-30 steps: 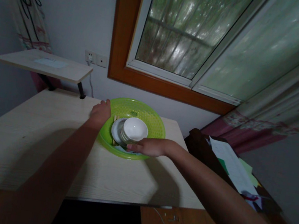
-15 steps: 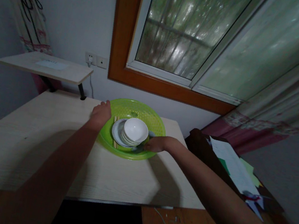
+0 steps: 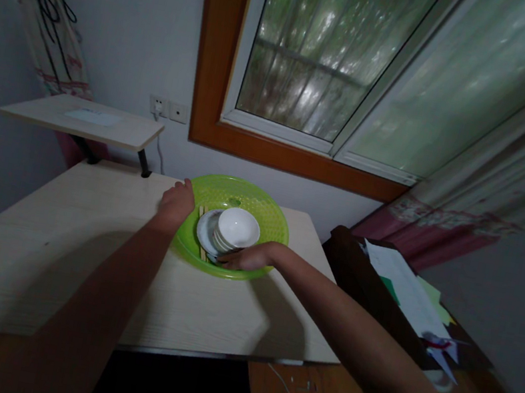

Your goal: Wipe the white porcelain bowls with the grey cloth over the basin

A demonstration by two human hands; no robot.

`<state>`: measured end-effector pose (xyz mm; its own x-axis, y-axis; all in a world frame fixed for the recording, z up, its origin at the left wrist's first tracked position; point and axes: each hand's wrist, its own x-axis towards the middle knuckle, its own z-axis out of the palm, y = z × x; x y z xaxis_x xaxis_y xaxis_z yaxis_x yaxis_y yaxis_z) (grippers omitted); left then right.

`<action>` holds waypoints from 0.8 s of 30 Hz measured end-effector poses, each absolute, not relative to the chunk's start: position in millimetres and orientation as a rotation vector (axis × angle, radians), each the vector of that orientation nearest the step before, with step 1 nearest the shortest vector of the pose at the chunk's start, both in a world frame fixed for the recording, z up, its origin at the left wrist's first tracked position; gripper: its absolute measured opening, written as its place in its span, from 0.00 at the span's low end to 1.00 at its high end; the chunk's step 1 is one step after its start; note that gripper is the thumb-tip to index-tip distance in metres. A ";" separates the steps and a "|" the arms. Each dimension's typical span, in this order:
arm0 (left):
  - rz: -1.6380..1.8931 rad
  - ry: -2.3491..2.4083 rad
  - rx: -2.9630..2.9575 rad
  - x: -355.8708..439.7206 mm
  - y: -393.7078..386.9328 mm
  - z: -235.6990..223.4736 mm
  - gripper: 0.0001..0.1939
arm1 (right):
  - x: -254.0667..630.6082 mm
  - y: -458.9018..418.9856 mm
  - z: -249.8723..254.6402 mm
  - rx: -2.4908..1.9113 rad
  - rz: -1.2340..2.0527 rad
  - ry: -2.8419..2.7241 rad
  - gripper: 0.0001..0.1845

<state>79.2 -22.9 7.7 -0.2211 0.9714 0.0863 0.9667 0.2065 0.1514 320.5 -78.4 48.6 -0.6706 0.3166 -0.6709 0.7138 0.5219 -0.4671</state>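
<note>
Left hand [image 3: 176,204] pinching rim of green basin [image 3: 269,217] at nine o'clock; right hand [image 3: 251,259] resting inside at five, closure hard to tell. Bowl stack [image 3: 238,227] sitting mid-basin, risking toppling if bumped.

No legible text or numbers.

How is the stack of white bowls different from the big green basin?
The white bowls are plain white, but the green basin is bright green. The bowls are much smaller than the basin. The bowls sit inside the basin, while the basin itself rests on the table. Both are round and open at the top.
</note>
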 end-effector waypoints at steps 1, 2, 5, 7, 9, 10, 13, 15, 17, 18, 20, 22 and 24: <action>0.278 2.418 1.947 79.4 -22.9 7.7 0.30 | 319.8 -77.9 47.1 0.825 -1.028 2.246 0.27; 0.282 2.417 1.950 79.5 -22.8 7.7 0.30 | 319.3 -77.2 45.5 0.815 -1.024 2.241 0.28; 0.257 2.414 1.941 79.4 -22.6 7.6 0.30 | 319.7 -72.4 39.2 0.814 -0.973 2.237 0.31; 0.250 2.412 1.941 79.1 -22.9 7.2 0.30 | 321.8 -67.6 34.5 0.828 -0.941 2.254 0.35; 0.271 2.411 1.954 79.0 -23.5 6.5 0.30 | 324.7 -62.9 30.3 0.860 -0.925 2.271 0.38; 0.279 2.411 1.958 78.9 -23.8 6.1 0.30 | 326.0 -61.2 28.7 0.879 -0.918 2.272 0.40; 0.286 2.410 1.963 79.0 -24.2 5.1 0.30 | 328.5 -59.6 27.4 0.936 -0.903 2.253 0.45; 0.282 2.408 1.966 79.4 -24.3 4.7 0.31 | 328.5 -60.7 28.8 0.966 -0.899 2.256 0.47; 0.268 2.413 1.956 80.1 -24.7 4.5 0.32 | 327.6 -61.7 30.7 1.003 -0.900 2.247 0.51; 0.254 2.415 1.945 80.4 -24.9 4.3 0.32 | 327.2 -61.5 31.5 1.028 -0.903 2.230 0.54; 0.232 2.409 1.929 80.7 -25.3 3.7 0.32 | 327.2 -59.7 33.0 1.083 -0.908 2.201 0.61; 0.229 2.397 1.916 79.9 -24.3 3.4 0.32 | 329.0 -56.9 34.9 1.117 -0.906 2.208 0.61; 0.230 2.386 1.885 77.3 -20.3 5.1 0.31 | 332.3 -55.1 37.6 1.106 -0.928 2.209 0.55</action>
<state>77.3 -20.3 5.1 -0.2332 0.9722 0.0211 0.9583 0.2261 0.1748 332.3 -55.1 37.6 -0.5471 0.4889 -0.6795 0.8275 0.4384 -0.3508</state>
